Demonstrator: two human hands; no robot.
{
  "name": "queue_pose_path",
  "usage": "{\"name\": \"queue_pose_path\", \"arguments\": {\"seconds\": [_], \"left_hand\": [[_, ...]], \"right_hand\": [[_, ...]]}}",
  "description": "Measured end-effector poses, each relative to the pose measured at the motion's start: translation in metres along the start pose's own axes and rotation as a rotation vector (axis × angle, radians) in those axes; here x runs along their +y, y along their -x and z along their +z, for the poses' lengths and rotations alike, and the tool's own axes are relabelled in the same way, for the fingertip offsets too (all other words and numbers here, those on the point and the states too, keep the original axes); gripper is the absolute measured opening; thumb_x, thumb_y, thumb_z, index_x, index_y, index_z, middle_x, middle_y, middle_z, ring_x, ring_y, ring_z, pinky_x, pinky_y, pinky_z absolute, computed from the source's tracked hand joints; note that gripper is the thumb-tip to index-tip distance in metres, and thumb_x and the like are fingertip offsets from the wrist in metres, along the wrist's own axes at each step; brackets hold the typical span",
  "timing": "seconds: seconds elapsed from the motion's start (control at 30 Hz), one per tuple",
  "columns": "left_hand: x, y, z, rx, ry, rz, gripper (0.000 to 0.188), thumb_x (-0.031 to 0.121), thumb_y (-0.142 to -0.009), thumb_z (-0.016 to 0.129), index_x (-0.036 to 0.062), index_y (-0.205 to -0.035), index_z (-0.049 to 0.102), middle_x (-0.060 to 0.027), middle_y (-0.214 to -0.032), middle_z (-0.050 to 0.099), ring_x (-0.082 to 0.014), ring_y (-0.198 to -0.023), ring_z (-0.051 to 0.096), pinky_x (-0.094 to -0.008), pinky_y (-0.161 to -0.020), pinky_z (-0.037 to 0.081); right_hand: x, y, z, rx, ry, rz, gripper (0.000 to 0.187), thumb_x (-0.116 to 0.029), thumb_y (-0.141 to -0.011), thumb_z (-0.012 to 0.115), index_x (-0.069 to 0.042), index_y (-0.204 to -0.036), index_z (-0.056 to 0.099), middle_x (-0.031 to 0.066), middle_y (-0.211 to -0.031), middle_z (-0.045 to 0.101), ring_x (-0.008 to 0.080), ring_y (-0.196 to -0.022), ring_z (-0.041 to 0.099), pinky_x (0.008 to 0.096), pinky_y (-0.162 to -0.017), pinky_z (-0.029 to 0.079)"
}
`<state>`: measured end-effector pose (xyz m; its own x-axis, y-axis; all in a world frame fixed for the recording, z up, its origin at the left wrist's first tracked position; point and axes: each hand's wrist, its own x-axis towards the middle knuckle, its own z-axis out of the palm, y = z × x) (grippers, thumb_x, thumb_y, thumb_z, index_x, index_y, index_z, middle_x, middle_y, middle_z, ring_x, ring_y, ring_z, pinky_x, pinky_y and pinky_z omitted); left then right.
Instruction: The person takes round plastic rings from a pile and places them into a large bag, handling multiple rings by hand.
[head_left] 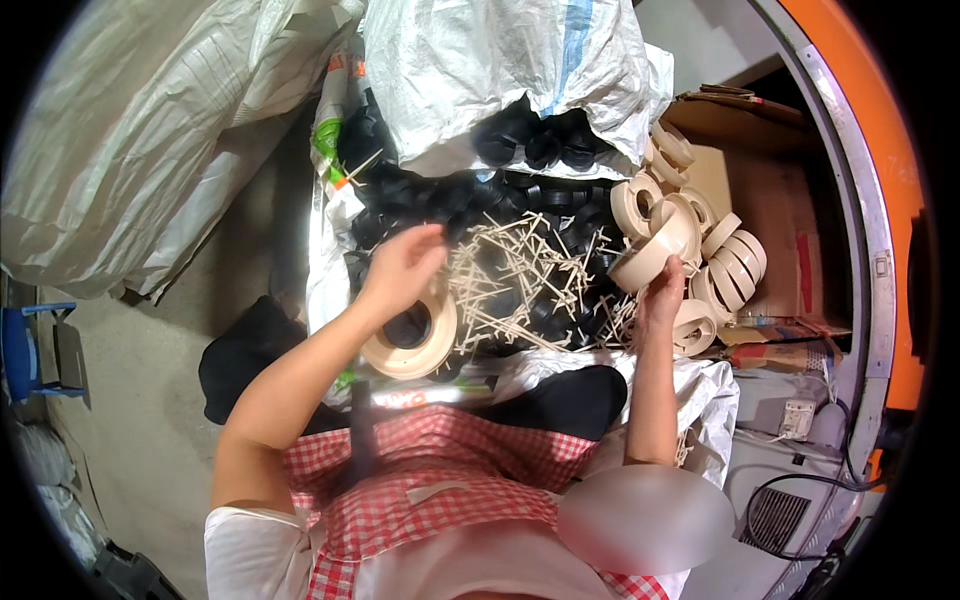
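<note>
My right hand (660, 297) grips the lower edge of a beige plastic ring (640, 268), which tilts in front of a heap of similar rings. Over the left part of the pile, my left hand (403, 268) has its fingers stretched toward the right, with nothing visible in them. Just below that hand lies a larger-looking beige ring (441, 343), partly covered by my wrist. Thin beige plastic sticks (520, 265) are scattered between my hands, on top of many black round plastic parts (440, 195).
A white woven sack (490, 75) spills black parts at the far side. Beige rings (733, 268) lie against an open cardboard box (785, 215) on the right. An orange-edged metal frame (872, 200) bounds the right side. Another big sack (150, 130) stands at left, near a blue stool (35, 350).
</note>
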<state>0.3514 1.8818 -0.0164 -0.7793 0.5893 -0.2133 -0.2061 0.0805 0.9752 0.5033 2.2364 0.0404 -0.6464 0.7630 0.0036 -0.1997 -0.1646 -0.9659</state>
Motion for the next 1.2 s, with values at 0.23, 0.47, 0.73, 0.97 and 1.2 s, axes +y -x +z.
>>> {"name": "queue_pose_path", "arguments": {"seconds": [0.23, 0.47, 0.73, 0.97, 1.2], "left_hand": [[0.049, -0.009, 0.008, 0.072, 0.949, -0.068, 0.033, 0.008, -0.085, 0.050, 0.0006, -0.117, 0.048, -0.0142, -0.100, 0.060, -0.0256, -0.097, 0.061, -0.0422, -0.089, 0.050], [0.066, -0.006, -0.036, 0.410, 0.879, 0.170, 0.046, 0.005, -0.080, 0.056, 0.0074, -0.124, 0.042, -0.0084, -0.103, 0.057, -0.0211, -0.094, 0.060, -0.0397, -0.084, 0.051], [0.061, 0.003, -0.031, 0.246, 0.483, 0.214, 0.054, 0.008, -0.077, 0.066, 0.0019, -0.125, 0.043, -0.0072, -0.109, 0.058, -0.0155, -0.095, 0.058, -0.0319, -0.083, 0.048], [0.057, 0.017, -0.001, -0.062, 0.639, -0.014, 0.058, 0.010, -0.075, 0.069, 0.0040, -0.127, 0.045, -0.0058, -0.110, 0.057, -0.0145, -0.094, 0.057, -0.0288, -0.080, 0.048], [0.061, 0.026, 0.004, -0.006, 0.095, 0.229, 0.055, 0.015, -0.076, 0.070, 0.0037, -0.125, 0.047, -0.0041, -0.103, 0.060, -0.0128, -0.089, 0.058, -0.0266, -0.077, 0.047]], "right_hand": [[0.065, 0.064, 0.186, -0.457, -0.884, 0.714, 0.048, -0.032, -0.087, 0.043, 0.003, -0.119, 0.051, 0.0222, -0.109, 0.060, 0.0306, -0.091, 0.059, 0.0424, -0.087, 0.047], [0.189, 0.050, 0.207, -0.907, 1.039, -0.781, 0.036, -0.007, -0.073, 0.063, -0.001, -0.108, 0.059, 0.0205, -0.111, 0.060, 0.0333, -0.101, 0.059, 0.0390, -0.084, 0.047], [0.166, 0.036, 0.169, -0.422, 1.025, -0.487, 0.027, -0.001, -0.077, 0.059, -0.003, -0.104, 0.060, 0.0149, -0.103, 0.059, 0.0319, -0.094, 0.058, 0.0363, -0.085, 0.046], [0.085, 0.086, 0.198, -0.536, 0.889, -0.448, 0.051, 0.007, -0.080, 0.052, -0.003, -0.129, 0.045, 0.0131, -0.117, 0.058, 0.0222, -0.103, 0.059, 0.0305, -0.088, 0.046], [0.061, 0.104, 0.186, -0.470, 0.044, 0.471, 0.064, -0.006, -0.085, 0.057, -0.004, -0.141, 0.027, 0.0100, -0.114, 0.056, 0.0180, -0.096, 0.059, 0.0298, -0.081, 0.049]]}}
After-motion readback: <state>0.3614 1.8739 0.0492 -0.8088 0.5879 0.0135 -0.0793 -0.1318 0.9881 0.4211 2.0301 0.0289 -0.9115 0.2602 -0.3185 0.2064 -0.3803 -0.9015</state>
